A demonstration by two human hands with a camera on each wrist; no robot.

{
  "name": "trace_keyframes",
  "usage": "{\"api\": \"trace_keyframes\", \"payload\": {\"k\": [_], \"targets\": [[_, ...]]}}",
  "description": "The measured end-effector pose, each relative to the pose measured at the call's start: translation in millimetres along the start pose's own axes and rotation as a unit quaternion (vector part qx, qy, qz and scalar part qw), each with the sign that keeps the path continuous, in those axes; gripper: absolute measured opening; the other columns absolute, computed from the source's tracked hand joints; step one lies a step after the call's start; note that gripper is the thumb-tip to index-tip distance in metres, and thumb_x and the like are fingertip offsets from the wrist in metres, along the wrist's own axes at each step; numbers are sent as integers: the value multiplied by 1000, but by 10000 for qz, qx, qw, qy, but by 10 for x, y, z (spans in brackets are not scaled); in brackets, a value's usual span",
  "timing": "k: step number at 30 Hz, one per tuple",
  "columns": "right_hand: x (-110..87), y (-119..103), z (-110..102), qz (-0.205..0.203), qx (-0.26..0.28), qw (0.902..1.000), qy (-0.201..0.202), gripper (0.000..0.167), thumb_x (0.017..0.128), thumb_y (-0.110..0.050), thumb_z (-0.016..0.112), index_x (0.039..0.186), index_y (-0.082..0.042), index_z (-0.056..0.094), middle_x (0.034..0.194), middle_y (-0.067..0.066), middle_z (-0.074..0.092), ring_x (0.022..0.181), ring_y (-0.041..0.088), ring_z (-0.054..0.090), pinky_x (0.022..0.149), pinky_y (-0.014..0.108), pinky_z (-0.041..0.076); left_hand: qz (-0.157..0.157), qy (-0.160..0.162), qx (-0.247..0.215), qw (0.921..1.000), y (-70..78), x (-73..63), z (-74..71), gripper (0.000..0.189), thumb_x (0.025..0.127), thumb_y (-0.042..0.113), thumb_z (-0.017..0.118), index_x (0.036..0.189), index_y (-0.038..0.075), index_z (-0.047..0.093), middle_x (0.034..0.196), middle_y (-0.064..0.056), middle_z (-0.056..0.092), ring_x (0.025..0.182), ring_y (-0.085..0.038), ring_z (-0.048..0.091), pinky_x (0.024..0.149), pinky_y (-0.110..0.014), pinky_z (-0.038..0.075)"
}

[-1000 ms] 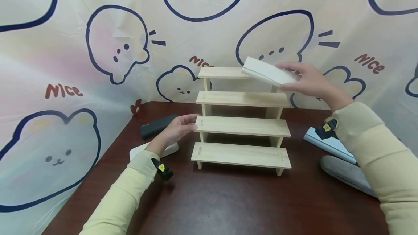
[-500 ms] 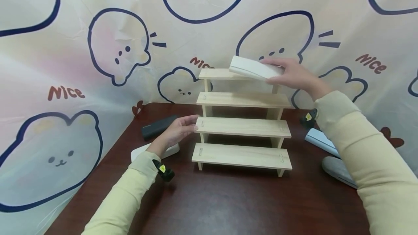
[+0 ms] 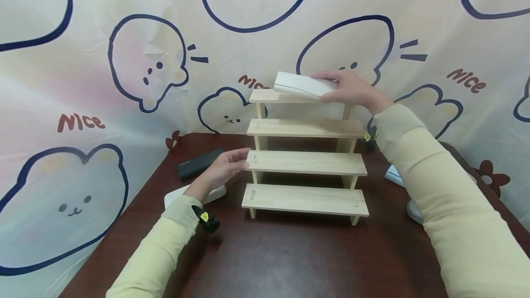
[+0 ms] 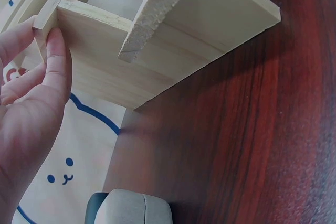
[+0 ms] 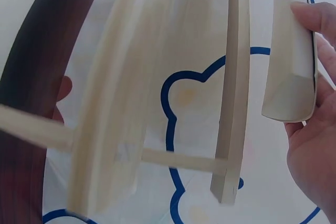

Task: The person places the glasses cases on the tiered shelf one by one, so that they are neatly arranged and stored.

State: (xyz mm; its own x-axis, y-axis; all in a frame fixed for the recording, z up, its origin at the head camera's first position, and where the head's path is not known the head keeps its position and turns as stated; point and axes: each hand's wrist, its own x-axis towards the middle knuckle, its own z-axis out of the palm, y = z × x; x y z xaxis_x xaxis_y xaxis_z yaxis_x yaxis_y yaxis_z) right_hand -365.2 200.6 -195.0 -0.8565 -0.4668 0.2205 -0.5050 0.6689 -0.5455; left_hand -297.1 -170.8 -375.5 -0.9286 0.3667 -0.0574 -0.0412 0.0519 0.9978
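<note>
A stepped wooden shelf (image 3: 304,162) with several tiers stands on the dark table. My left hand (image 3: 223,169) pinches the left end of one of its middle boards; in the left wrist view the fingers (image 4: 56,61) bend around the board's corner. Up at the top tier, my right hand (image 3: 354,88) grips a long white glasses case (image 3: 296,85) by its right end. The case is slightly tilted, its left end higher, and overlaps the top board in the head view. In the right wrist view the case (image 5: 291,77) appears just beyond the top board.
Left of the shelf lie a black case (image 3: 199,164) and a white case (image 3: 175,193), partly behind my left forearm. On the right, a light blue case (image 3: 394,176) and a grey case (image 3: 414,211) are mostly hidden by my right sleeve. A printed curtain (image 3: 248,49) hangs behind.
My right hand has carried the white glasses case leftward along the top tier, and the case has become more level. The left hand has stayed on the shelf.
</note>
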Motion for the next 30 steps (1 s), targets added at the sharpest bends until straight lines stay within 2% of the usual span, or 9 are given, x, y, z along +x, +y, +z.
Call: {"api": "trace_keyframes", "payload": {"k": [3, 10, 18, 30], "targets": [[82, -27, 26, -55, -44, 10000, -57, 62, 86, -28, 74, 143, -24, 50, 143, 6, 49, 119, 28, 46, 99, 56, 37, -3, 11, -21, 10000, 3, -9, -1, 57, 93, 9, 65, 145, 3, 42, 144, -14, 46, 125, -28, 51, 107, -42, 36], [241, -108, 117, -122, 47, 9996, -257, 62, 87, -21, 73, 144, -21, 50, 147, 6, 44, 127, 28, 42, 105, 53, 33, -22, 54, -17, 10000, 2, -29, 1, 55, 93, 11, 66, 144, 6, 46, 143, -12, 48, 124, -27, 52, 106, -40, 37], [403, -234, 208, -89, -132, 9994, -299, 61, 86, -19, 72, 143, -22, 51, 145, 6, 46, 122, 26, 43, 100, 50, 34, 9, -19, -122, 9999, 7, -24, -11, 57, 93, 8, 65, 145, 3, 42, 144, -14, 46, 125, -28, 51, 107, -40, 37], [587, -251, 291, 31, 487, 9983, -330, 62, 83, -17, 75, 141, -21, 53, 141, 7, 50, 118, 26, 45, 100, 46, 36, 49, 23, -70, 10000, -20, -17, -14, 55, 93, 10, 66, 143, 4, 46, 142, -13, 49, 123, -27, 53, 106, -41, 37]]}}
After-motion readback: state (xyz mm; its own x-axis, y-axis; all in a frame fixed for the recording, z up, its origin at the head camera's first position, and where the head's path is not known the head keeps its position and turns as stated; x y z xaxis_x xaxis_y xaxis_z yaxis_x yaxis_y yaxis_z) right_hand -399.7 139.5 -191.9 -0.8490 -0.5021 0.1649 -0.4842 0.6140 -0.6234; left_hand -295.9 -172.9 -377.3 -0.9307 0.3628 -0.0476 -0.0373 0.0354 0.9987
